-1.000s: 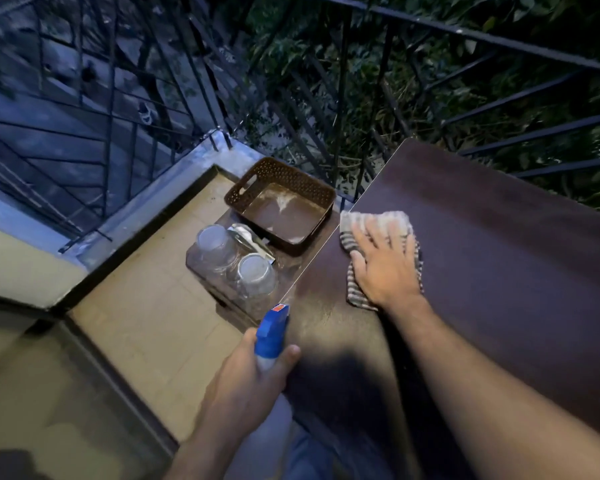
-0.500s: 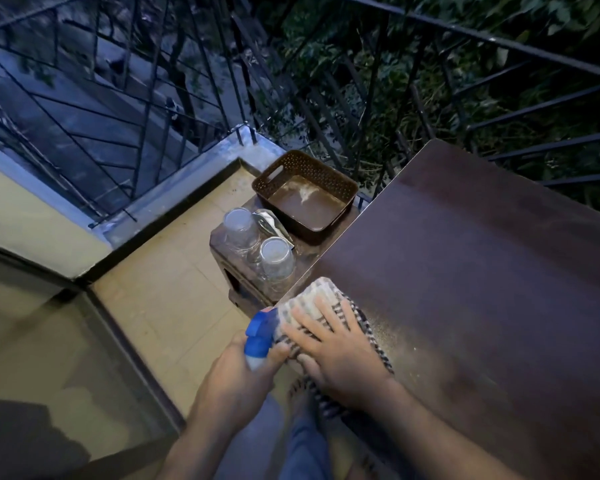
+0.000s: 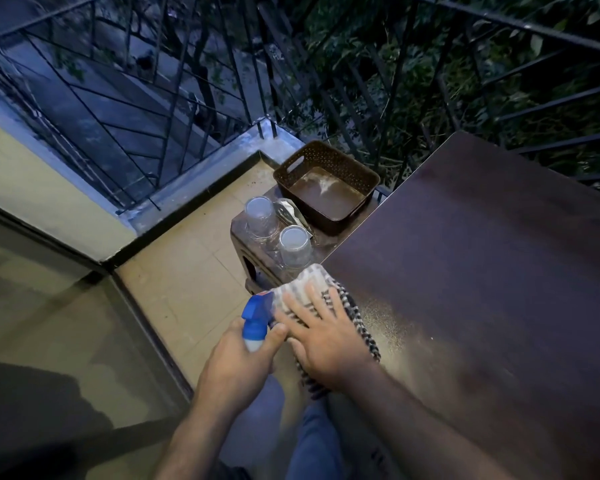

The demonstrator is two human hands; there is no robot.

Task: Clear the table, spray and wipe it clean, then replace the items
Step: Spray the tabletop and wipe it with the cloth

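Cloth (image 3: 312, 289) lies soft and limp under the right hand (image 3: 326, 337), fingers spread flat, at the table (image 3: 482, 271) edge; press its middle. Left hand (image 3: 236, 362) grips the spray bottle (image 3: 255, 323) just beside.

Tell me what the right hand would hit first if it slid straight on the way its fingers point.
Past the cloth under the right hand, probably the nearer upturned clear cup on the stool, though that sits lower than the table.
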